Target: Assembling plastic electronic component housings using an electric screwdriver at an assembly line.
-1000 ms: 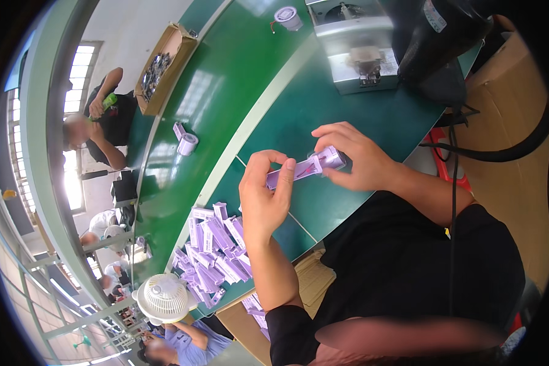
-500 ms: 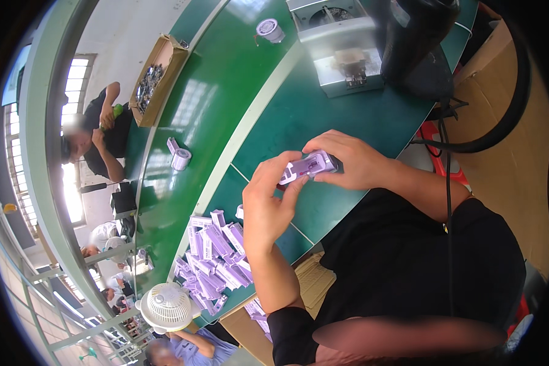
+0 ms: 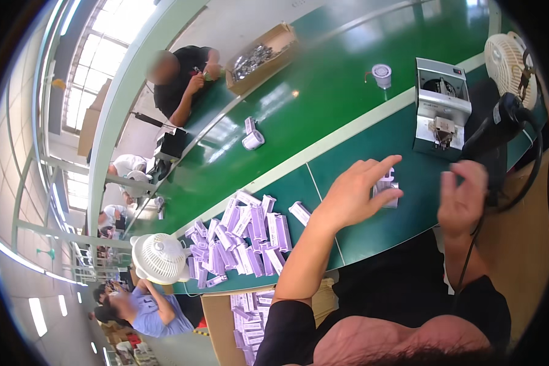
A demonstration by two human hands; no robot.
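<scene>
Thumb and forefinger spread, a worker's left hand (image 3: 354, 196) frames a lilac plastic housing (image 3: 382, 184) at the green worktop (image 3: 366, 238); whether the fingers press on it cannot be told. The right hand (image 3: 462, 198), blurred, hangs well apart, fingers parted, nothing visible in it. Loose lilac housings (image 3: 250, 229) lie heaped to the left. Careful handling likely calls for a light, steady hold along the part's sides, clear of the silver bench unit (image 3: 430, 100).
</scene>
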